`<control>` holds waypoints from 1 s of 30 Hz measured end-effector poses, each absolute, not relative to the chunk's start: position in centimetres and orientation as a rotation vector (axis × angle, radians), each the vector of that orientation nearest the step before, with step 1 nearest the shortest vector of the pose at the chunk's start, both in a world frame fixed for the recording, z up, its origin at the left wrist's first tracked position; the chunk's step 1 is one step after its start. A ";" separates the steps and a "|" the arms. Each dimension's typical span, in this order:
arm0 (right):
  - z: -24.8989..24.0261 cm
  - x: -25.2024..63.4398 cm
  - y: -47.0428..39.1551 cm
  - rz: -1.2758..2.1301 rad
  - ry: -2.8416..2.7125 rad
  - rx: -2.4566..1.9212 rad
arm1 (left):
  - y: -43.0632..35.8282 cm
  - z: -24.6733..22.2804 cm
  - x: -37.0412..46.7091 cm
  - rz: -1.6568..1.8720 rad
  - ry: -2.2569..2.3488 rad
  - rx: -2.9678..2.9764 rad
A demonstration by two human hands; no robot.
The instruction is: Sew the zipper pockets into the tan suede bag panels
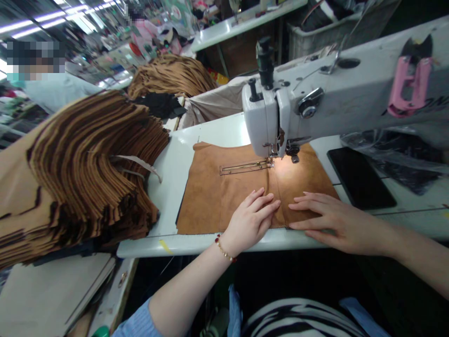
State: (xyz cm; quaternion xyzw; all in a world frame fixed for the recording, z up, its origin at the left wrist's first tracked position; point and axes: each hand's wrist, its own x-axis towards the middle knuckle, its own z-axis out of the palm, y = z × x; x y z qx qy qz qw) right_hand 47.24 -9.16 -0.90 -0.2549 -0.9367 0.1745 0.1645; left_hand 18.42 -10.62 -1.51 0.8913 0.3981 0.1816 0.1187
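A brown leather-like panel [206, 201] lies flat on the white sewing table [163, 187]. Set into it is a metal zipper [245, 166] in a narrow slot, its right end under the presser foot of the sewing machine [259, 121]. A lamp lights the panel just right of the needle. My left hand [250, 217] rests on the panel below the zipper, fingers stretched toward the right. My right hand [326, 220] lies on the panel's right part, fingers extended and slightly spread toward the left. Neither hand grasps anything; the underside of both palms is hidden.
A tall stack of brown panels [87, 164] stands at the left, with another brown pile [171, 77] behind. A black phone [361, 178] and clear plastic wrap [403, 154] lie at the right. Pink-handled snips [410, 86] sit on the machine arm. A person [52, 89] is at far left.
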 end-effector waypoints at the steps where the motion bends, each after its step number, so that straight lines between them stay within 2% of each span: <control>1: -0.8 47.1 -9.3 0.514 -2.648 -0.743 | -10.7 -1.5 18.4 0.521 1.160 2.613; 10: -1.4 43.8 -13.2 0.214 -2.673 -0.877 | -11.8 -0.9 18.5 0.414 1.201 2.594; 15: -1.1 43.4 -13.7 0.190 -2.701 -0.867 | -11.9 -0.7 19.3 0.413 1.263 2.578; 20: 1.6 46.7 -12.3 0.314 -2.614 -0.876 | -11.9 -1.0 19.4 0.463 1.273 2.572; 22: 3.4 49.9 -10.4 0.184 -2.397 -1.142 | -11.9 -1.1 19.3 0.466 1.271 2.582; 24: 5.2 53.5 -8.1 -0.088 -2.181 -1.509 | -11.9 -1.2 19.2 0.446 1.277 2.599; 26: 6.7 56.6 -5.8 -0.337 -2.069 -2.053 | -11.9 -1.2 19.2 0.420 1.282 2.622; 28: 7.4 58.4 -4.0 -0.359 -2.072 -2.441 | -11.8 -1.3 19.1 0.405 1.285 2.643; 30: 7.4 59.0 -2.6 -0.291 -2.172 -2.533 | -11.7 -1.4 19.0 0.407 1.280 2.666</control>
